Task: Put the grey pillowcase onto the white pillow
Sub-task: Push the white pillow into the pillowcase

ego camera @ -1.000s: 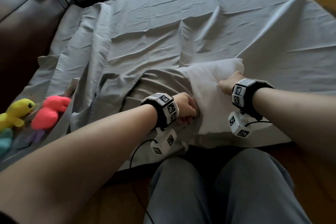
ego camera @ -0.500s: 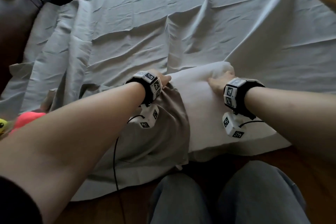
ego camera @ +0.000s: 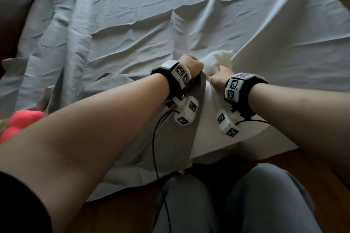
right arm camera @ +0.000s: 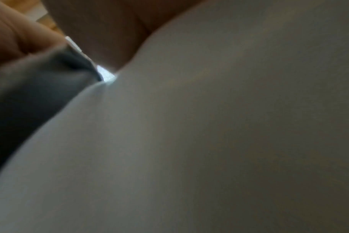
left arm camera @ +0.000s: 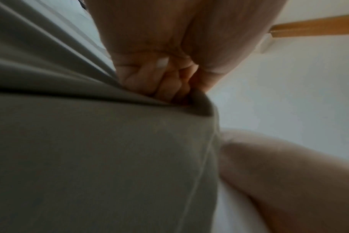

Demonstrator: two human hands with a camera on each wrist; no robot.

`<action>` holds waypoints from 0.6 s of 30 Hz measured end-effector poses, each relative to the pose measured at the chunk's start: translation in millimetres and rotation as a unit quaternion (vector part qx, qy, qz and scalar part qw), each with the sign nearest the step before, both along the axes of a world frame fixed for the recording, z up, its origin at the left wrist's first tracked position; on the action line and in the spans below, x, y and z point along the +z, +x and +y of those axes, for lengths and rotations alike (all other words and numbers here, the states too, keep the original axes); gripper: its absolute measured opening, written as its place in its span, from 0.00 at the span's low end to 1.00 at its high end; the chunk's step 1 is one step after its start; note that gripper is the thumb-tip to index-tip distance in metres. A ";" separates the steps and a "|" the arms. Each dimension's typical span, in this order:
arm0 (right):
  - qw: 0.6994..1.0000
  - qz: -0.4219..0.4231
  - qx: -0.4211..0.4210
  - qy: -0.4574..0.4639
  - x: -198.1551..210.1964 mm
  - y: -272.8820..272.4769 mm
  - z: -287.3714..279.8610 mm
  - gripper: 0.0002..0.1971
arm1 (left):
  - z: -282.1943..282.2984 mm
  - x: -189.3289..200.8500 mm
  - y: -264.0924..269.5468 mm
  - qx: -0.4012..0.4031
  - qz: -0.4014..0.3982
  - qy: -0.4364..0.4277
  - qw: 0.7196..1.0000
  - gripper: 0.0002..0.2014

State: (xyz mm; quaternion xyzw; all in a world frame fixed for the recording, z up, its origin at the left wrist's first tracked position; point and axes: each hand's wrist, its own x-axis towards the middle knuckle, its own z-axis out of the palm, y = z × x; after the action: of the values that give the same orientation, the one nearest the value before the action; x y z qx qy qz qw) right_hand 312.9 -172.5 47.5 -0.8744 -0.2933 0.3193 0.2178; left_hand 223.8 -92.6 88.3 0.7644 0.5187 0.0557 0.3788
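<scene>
Head view: the left hand (ego camera: 190, 66) grips the grey pillowcase (ego camera: 176, 138) hem, and the right hand (ego camera: 219, 77) bunches the white pillow (ego camera: 217, 119) corner on the bed (ego camera: 132, 24). Probably best to squash that corner small and pull the hem over evenly.

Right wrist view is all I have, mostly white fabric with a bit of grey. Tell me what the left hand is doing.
Observer: The left hand grips the hem of the grey pillowcase, with its fingers curled round the edge.
Operator: Report how much pillow is covered.
Observer: In the head view, the white pillow lies bare to the right of that hem. The rest is under the case.
Operator: Place the right hand for me.
Observer: The right hand grips the pillow near its far end, close beside the left hand.
</scene>
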 end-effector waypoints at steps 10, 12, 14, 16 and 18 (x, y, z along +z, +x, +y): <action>0.999 -0.005 -0.011 -0.033 14.4 13.3 -22.7 0.27 | 1.8 0.7 -54.5 0.012 0.105 -0.033 0.994 0.26; 0.999 -0.008 -0.008 -0.033 12.8 10.3 -19.9 0.28 | -9.5 7.5 -59.6 -0.014 0.180 -0.094 0.979 0.29; 0.999 -0.003 -0.025 -0.045 8.3 6.9 -20.1 0.31 | -26.2 9.2 -62.4 -0.116 0.331 -0.154 0.924 0.35; 0.998 -0.011 -0.037 -0.056 9.1 3.9 -22.2 0.31 | -40.6 5.5 -64.7 -0.198 0.415 -0.162 0.873 0.35; 0.997 -0.016 -0.045 -0.053 9.3 3.0 -23.4 0.32 | -47.1 -5.8 -69.1 -0.208 0.399 -0.162 0.878 0.23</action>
State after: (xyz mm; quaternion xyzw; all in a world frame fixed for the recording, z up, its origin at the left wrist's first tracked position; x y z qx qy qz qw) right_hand 315.9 -195.9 56.9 -0.9018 -0.2399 0.3105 0.1809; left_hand 154.7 -139.7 82.6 0.7401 0.4571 -0.4188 0.2605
